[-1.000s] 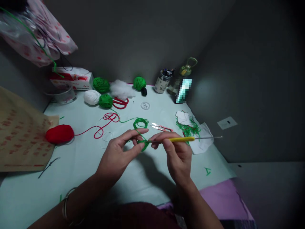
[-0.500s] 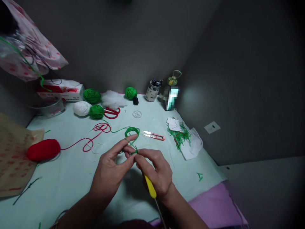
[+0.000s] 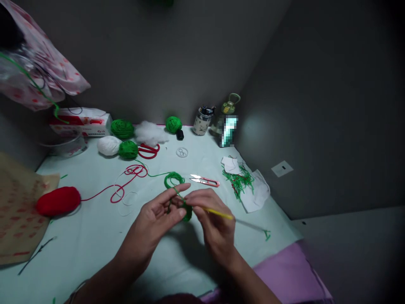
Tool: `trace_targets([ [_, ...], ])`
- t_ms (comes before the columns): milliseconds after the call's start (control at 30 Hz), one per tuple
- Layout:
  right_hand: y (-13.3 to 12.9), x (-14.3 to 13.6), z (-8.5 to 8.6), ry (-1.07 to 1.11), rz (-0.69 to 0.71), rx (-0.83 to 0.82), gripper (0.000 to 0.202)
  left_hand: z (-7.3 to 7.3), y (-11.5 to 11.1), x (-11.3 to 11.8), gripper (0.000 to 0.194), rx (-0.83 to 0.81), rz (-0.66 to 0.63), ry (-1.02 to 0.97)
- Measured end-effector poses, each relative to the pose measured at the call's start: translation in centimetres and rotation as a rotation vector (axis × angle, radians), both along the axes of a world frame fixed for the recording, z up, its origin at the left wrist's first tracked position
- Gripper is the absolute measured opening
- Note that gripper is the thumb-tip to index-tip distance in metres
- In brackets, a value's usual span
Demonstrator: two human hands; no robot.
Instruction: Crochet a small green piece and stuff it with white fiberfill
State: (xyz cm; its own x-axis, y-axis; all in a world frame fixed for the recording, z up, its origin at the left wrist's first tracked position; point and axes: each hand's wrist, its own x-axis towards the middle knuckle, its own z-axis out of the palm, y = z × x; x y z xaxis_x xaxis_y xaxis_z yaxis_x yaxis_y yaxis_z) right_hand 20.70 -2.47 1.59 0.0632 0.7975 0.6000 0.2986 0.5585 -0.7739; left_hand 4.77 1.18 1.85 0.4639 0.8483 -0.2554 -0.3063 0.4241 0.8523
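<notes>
Between thumb and fingers, my left hand [image 3: 155, 221] pinches a small green crochet piece [image 3: 187, 213], with green yarn [image 3: 179, 193] running over its raised index finger. My right hand [image 3: 217, 226] grips a crochet hook [image 3: 218, 213] with a yellow handle; its thin metal shaft points out to the right. The hook's tip is hidden at the crochet piece, where the fingers of both hands meet. Just beyond them lies a loose coil of green yarn [image 3: 169, 179], joined by a strand to a green yarn ball [image 3: 128, 149].
Orange thread snips [image 3: 209, 181] lie open beyond my right hand. Yarn scraps [image 3: 238, 179] and white paper are to the right. Red yarn [image 3: 60, 201] sits at left beside a brown paper bag [image 3: 19, 219]. Red-handled scissors [image 3: 148, 150], a pen cup [image 3: 202, 121] and a bottle [image 3: 229, 105] stand behind.
My right hand has turned, swinging the hook's handle from pointing down toward me to pointing right. More of the green crochet piece now shows below the fingertips.
</notes>
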Motion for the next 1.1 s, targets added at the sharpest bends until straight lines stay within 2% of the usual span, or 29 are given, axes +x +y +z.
trace_targets([
  [100,-0.3,-0.4,-0.5,-0.169,-0.031,0.11,0.034,-0.3,-0.2,0.0,0.052,0.047,0.018,0.046],
  [200,-0.5,-0.4,-0.7,-0.122,-0.022,0.084,0.033,-0.2,0.0,-0.1,0.061,-0.011,-0.005,-0.033],
  [267,-0.4,-0.1,-0.6,0.056,0.037,-0.009,0.025,0.1,0.3,-0.3,0.064,-0.083,-0.078,-0.125],
  [400,0.4,0.7,-0.2,0.511,0.134,-0.211,0.018,0.2,0.8,-0.7,0.058,-0.171,-0.194,-0.247],
  [533,1.0,0.7,-0.4,0.691,0.198,-0.359,0.017,-0.1,0.8,-0.6,0.054,-0.164,-0.183,-0.271],
  [633,1.0,0.1,-0.8,0.581,0.184,-0.324,0.016,-0.4,0.4,-0.3,0.052,-0.079,-0.089,-0.176],
  [800,0.5,-1.0,-1.1,0.273,0.001,-0.152,0.025,-0.4,-0.1,0.0,0.043,0.068,0.062,0.006],
  [900,0.1,-1.0,-0.9,-0.066,-0.09,0.009,0.03,-0.3,-0.2,0.1,0.045,0.017,0.107,-0.051],
  [967,-0.1,-0.8,-0.8,-0.295,-0.137,0.137,0.036,-0.3,-0.1,0.2,0.05,-0.079,0.076,-0.144],
  [1033,-0.1,-0.6,-0.6,-0.279,-0.151,0.164,0.035,-0.3,0.1,0.1,0.047,-0.199,0.017,-0.23],
  [1100,0.1,-0.5,-0.5,-0.052,-0.148,0.077,0.03,-0.3,0.3,0.1,0.044,-0.261,0.014,-0.259],
])
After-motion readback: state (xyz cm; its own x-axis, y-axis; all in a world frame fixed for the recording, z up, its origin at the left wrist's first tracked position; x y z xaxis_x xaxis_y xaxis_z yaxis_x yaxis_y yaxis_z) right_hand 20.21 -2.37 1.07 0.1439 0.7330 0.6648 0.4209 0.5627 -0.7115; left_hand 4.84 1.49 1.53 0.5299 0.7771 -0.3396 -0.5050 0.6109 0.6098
